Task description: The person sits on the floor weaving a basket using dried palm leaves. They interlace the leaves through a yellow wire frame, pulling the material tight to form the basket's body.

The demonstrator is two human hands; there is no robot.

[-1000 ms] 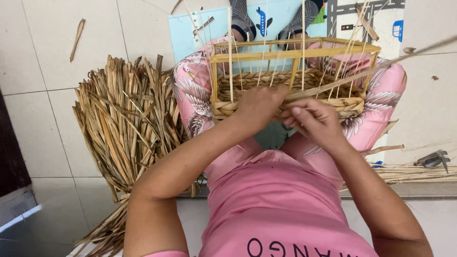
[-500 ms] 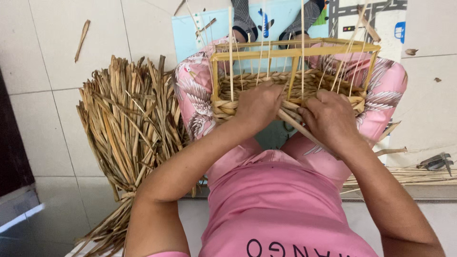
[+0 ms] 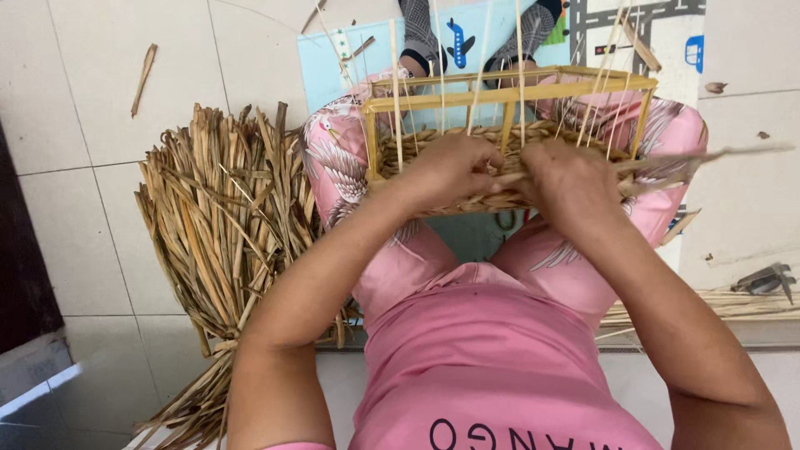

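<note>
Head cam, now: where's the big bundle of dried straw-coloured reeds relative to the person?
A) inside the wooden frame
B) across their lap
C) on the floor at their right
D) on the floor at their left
D: the big bundle of dried straw-coloured reeds lies on the tiled floor beside the left arm, outside the rectangular wooden frame.

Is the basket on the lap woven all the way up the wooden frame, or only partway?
Partway. The woven band covers only the bottom of the wooden frame; above it the thin upright stakes stand bare to the top rail.
</note>
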